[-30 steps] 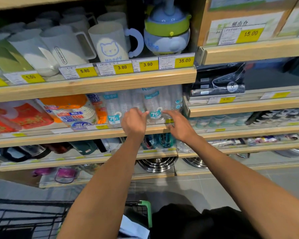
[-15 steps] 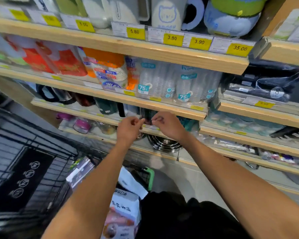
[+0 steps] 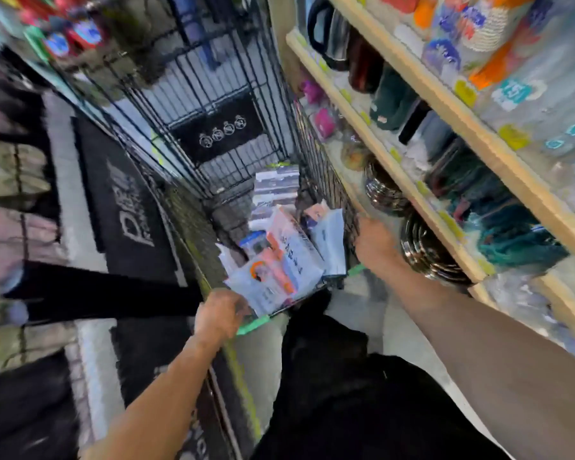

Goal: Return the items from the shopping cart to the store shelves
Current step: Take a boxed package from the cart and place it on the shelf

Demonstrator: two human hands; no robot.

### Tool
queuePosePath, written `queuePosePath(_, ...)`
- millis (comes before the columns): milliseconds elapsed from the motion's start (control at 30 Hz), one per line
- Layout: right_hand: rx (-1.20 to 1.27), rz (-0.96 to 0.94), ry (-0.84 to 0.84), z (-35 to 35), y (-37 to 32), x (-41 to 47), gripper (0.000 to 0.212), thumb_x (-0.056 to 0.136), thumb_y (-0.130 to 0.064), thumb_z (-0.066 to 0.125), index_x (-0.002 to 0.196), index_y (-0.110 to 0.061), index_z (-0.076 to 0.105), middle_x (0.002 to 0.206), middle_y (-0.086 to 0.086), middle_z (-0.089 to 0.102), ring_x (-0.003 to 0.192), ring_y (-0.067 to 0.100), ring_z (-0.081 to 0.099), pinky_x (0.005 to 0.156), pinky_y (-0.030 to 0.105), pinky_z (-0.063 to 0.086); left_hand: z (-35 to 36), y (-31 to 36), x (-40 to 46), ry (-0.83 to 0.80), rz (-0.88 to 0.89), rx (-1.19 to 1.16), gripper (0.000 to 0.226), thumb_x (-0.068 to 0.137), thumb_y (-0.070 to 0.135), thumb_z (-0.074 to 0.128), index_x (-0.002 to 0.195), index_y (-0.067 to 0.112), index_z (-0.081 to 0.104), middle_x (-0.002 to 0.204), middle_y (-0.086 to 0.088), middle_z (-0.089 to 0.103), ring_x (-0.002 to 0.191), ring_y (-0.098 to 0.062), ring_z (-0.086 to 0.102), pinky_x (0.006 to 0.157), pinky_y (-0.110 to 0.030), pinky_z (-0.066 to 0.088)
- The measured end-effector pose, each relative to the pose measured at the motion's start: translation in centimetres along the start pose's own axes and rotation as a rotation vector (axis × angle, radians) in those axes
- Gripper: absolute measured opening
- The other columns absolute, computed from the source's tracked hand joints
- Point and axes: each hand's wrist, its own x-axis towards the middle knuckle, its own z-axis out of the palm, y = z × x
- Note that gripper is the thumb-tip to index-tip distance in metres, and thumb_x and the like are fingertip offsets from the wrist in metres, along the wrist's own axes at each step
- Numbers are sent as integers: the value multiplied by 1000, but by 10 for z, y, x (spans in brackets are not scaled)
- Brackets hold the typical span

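The view is blurred by motion. A black wire shopping cart (image 3: 213, 104) stands in front of me beside the shelves. Inside its near end lie a white and orange pack (image 3: 273, 270), a pale blue pack (image 3: 329, 240) and a striped packet (image 3: 273, 190). My left hand (image 3: 219, 313) grips the left end of the green cart handle (image 3: 256, 323). At the cart's right rear corner my right hand (image 3: 375, 244) curls over the handle's other end. Neither hand holds an item.
Wooden store shelves (image 3: 412, 180) run along the right, close against the cart, with steel bowls (image 3: 425, 250), dark flasks (image 3: 389, 97) and packs of clear cups (image 3: 528, 104). Black mats with white lettering (image 3: 127, 207) hang at the left.
Both hands left the cup shelf, came down and took hold of the cart handle. My view swung down and left from the shelves to the cart.
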Motion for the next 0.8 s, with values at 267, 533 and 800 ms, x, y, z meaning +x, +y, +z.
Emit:
queuePosePath(267,-29,-121,155,26,33,-27,17,84,10,63,100,7,64,99,23,67,93,36,66,74,38,55,67,20,-57,56,-94,11,34,102,34,46,129,23,63,138,0,54,137,-19,37,111,-32,34)
queuePosePath(533,-65,-51,127,59,68,-109,18,88,6,59,107,5,61,105,22,67,100,38,64,79,41,53,102,40,-123,-67,-225,233,29,94,43,55,117,31,70,117,3,69,112,-19,62,91,-33,49)
queuePosePath(800,2,-23,153,119,128,-213,18,81,4,71,79,-9,58,70,3,54,68,22,52,60,26,39,146,34,-191,-217,-98,513,44,88,56,60,118,25,64,115,1,68,108,-21,65,82,-31,43)
